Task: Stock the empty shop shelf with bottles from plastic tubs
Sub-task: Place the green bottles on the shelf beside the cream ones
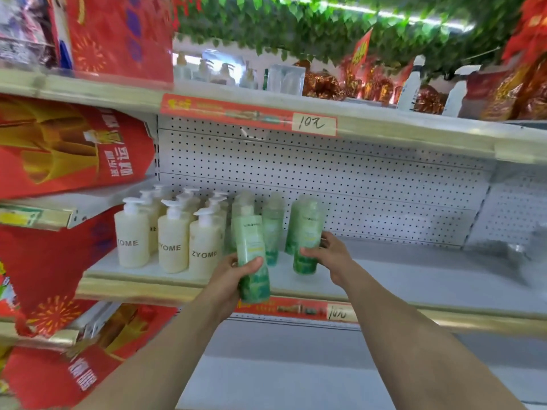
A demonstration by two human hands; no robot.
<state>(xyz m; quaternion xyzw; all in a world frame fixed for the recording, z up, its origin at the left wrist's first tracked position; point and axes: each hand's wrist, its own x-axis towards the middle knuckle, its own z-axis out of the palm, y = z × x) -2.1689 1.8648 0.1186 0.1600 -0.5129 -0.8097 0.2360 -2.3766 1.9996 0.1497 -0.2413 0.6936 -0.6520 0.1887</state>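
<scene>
Fingers of both hands grip green bottles beside ZYOME pump bottles.

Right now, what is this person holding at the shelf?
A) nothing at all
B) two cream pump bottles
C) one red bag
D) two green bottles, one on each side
D: the left grip curls round a green bottle at the front edge of the shelf, and the right grip curls round a second green bottle held upright farther in.
</scene>
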